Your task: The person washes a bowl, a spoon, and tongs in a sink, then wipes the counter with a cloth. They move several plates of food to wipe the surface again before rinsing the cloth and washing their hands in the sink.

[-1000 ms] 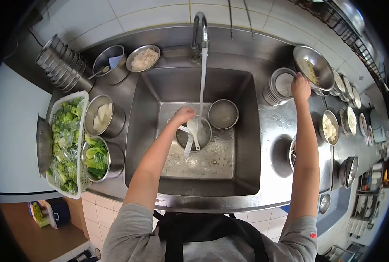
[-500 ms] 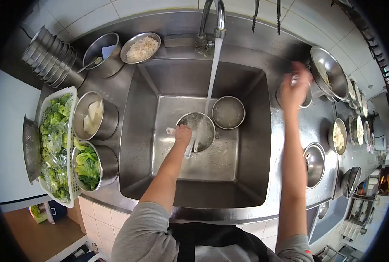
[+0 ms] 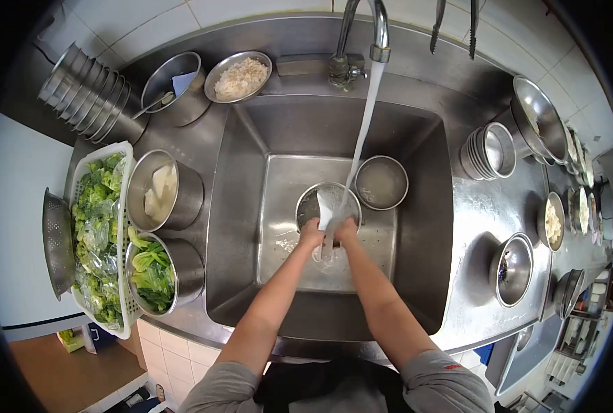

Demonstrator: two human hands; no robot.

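Both hands are low in the sink at the near rim of a round metal bowl (image 3: 302, 200) of water. My left hand (image 3: 312, 233) is closed on the left side of a smooth white utensil (image 3: 325, 204), whose exact kind I cannot tell. My right hand (image 3: 346, 228) grips its right side, partly veiled by running water (image 3: 366, 124). The stream falls from the faucet (image 3: 381, 51) into the bowl. Just right of it, a second round bowl (image 3: 382, 182) of cloudy water stands on the sink floor (image 3: 279, 172).
Left of the sink are a white basket (image 3: 124, 234) of broccoli and pots of leafy greens (image 3: 152, 272) and pale chunks (image 3: 160, 193). A bowl of shredded food (image 3: 241, 78) stands behind. Stacked metal cups (image 3: 489, 153) and a small bowl (image 3: 513, 268) are on the right counter.
My right hand has come from the stacked cups on the right counter down into the sink beside my left hand. My left hand has shifted slightly, and the white utensil now stands up between both hands.
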